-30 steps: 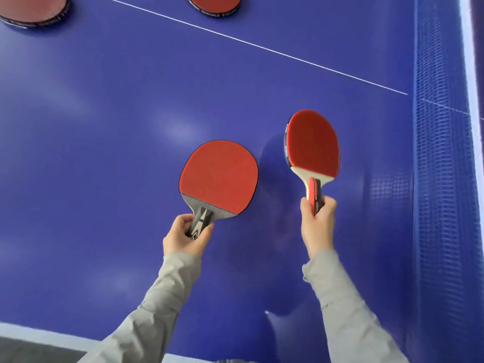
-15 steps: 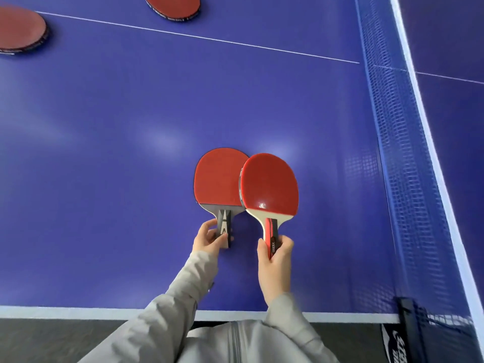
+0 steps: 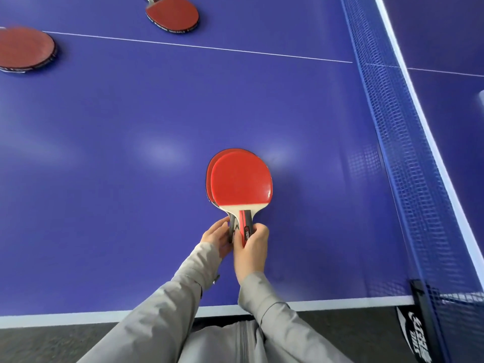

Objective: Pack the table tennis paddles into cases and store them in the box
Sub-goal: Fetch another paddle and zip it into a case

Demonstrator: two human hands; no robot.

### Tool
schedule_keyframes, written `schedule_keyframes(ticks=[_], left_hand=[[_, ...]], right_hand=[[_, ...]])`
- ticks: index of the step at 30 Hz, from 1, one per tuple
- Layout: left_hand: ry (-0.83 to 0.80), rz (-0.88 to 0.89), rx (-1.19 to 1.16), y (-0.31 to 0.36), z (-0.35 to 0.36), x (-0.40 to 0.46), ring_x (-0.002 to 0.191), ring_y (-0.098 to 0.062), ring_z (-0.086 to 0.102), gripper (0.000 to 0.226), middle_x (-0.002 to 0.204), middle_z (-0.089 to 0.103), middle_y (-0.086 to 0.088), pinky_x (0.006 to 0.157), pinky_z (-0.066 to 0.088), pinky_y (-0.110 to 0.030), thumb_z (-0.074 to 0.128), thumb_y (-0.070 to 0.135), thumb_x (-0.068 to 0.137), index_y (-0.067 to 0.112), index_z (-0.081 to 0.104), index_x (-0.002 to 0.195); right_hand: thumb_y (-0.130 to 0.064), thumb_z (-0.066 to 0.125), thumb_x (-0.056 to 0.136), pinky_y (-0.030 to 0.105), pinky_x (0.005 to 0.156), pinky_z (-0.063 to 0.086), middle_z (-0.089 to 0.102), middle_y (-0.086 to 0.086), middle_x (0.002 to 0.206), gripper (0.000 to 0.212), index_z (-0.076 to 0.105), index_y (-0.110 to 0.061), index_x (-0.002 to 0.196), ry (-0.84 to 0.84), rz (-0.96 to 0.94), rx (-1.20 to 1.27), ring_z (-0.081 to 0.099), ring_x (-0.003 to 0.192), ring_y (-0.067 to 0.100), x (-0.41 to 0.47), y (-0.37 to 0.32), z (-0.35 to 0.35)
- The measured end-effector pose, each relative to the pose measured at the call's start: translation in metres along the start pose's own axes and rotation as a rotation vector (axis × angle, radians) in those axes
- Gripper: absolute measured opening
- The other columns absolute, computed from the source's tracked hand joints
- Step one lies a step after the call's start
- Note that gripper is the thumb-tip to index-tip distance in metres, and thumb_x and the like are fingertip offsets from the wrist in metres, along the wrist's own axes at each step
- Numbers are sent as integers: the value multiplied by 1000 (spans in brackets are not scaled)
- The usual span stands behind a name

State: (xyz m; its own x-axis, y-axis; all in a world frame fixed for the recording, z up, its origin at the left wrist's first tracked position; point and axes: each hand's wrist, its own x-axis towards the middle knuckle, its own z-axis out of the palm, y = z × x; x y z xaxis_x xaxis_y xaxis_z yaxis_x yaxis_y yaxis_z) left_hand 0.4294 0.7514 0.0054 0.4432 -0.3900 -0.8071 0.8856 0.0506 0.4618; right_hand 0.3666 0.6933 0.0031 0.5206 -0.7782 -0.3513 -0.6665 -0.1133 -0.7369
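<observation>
Two red paddles are stacked above the blue table tennis table (image 3: 131, 179). The top paddle (image 3: 242, 180) has a pale wooden neck and a red-and-black handle, and my right hand (image 3: 250, 247) grips that handle. The lower paddle (image 3: 209, 179) shows only as a red sliver at the left and a dark grey handle, which my left hand (image 3: 217, 238) holds. Both blades point away from me, nearly aligned. No case or box is in view.
Two more red paddles lie on the table, one at the far left (image 3: 25, 49) and one at the top (image 3: 172, 14). The blue net (image 3: 392, 127) runs along the right, with its post (image 3: 424, 305) at the near table edge.
My hands came together: the right paddle slid left over the left paddle until the two overlap almost fully. The view also shifted back toward the near table edge.
</observation>
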Motion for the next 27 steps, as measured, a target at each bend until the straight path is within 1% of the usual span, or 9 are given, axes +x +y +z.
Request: schedule_keyframes(ticks=[3, 5, 9, 11, 14, 17, 21, 24, 27], left_hand=[[47, -60, 38, 4, 3, 0, 81, -20, 61, 28, 99, 65, -13, 61, 53, -25, 37, 23, 100, 15, 57, 118], [48, -66, 51, 5, 3, 1, 82, -19, 61, 26, 94, 65, -10, 70, 47, -29, 37, 27, 101, 17, 57, 112], [46, -52, 93, 6, 1, 4, 69, -18, 58, 17, 82, 62, -7, 64, 45, -28, 48, 29, 96, 18, 61, 93], [9, -26, 150, 6, -2, 5, 67, -17, 61, 21, 78, 64, -5, 64, 48, -27, 58, 35, 91, 16, 62, 98], [-10, -10, 261, 8, -1, 7, 60, -14, 63, 50, 75, 64, -4, 63, 49, -26, 72, 45, 76, 10, 61, 110], [32, 44, 426, 10, 8, 9, 58, -13, 59, 34, 75, 59, -3, 53, 46, -18, 68, 33, 84, 8, 56, 103], [97, 154, 569, 10, 10, 9, 65, -17, 57, 28, 80, 57, -7, 58, 47, -18, 70, 27, 83, 9, 51, 93], [99, 193, 572, 15, 5, 1, 72, -22, 54, 46, 82, 55, -8, 65, 42, -25, 70, 41, 71, 8, 51, 96], [72, 171, 566, 23, 0, -8, 72, -22, 54, 59, 82, 55, -8, 66, 40, -27, 62, 46, 62, 6, 51, 104]], right_hand=[[-31, 59, 87, 45, 81, 46, 52, 5, 102, 30, 46, -10, 103, 35, -28, -81, 57, 94, 28, 0, -1, 7], [-32, 60, 87, 44, 83, 45, 52, 6, 103, 33, 47, -7, 105, 48, -48, -105, 55, 98, 29, 1, -3, 10], [-35, 64, 84, 37, 85, 41, 51, 6, 108, 40, 48, -6, 108, 26, -92, -183, 51, 104, 26, 3, -5, 10], [-36, 66, 83, 37, 87, 42, 50, 3, 108, 41, 49, -9, 109, -8, -112, -196, 50, 105, 24, 3, -2, 5], [-37, 66, 83, 40, 88, 44, 44, -8, 106, 44, 50, -13, 115, -95, -179, -149, 51, 104, 19, -2, 6, -6], [-51, 53, 84, 36, 94, 42, 44, -12, 117, 54, 47, -15, 124, -136, -233, -123, 49, 110, 11, -11, 18, -24], [-70, 24, 84, 31, 97, 35, 47, -2, 135, 75, 45, -16, 132, -94, -300, -396, 37, 123, 11, -13, 42, -52], [-50, 36, 83, 39, 79, 53, 57, 6, 127, 54, 49, -18, 124, -37, -323, -725, 43, 115, 17, -9, 62, -69], [-48, 44, 79, 37, 71, 55, 61, 9, 123, 52, 50, -18, 121, -81, -247, -868, 53, 112, 23, -11, 76, -85]])
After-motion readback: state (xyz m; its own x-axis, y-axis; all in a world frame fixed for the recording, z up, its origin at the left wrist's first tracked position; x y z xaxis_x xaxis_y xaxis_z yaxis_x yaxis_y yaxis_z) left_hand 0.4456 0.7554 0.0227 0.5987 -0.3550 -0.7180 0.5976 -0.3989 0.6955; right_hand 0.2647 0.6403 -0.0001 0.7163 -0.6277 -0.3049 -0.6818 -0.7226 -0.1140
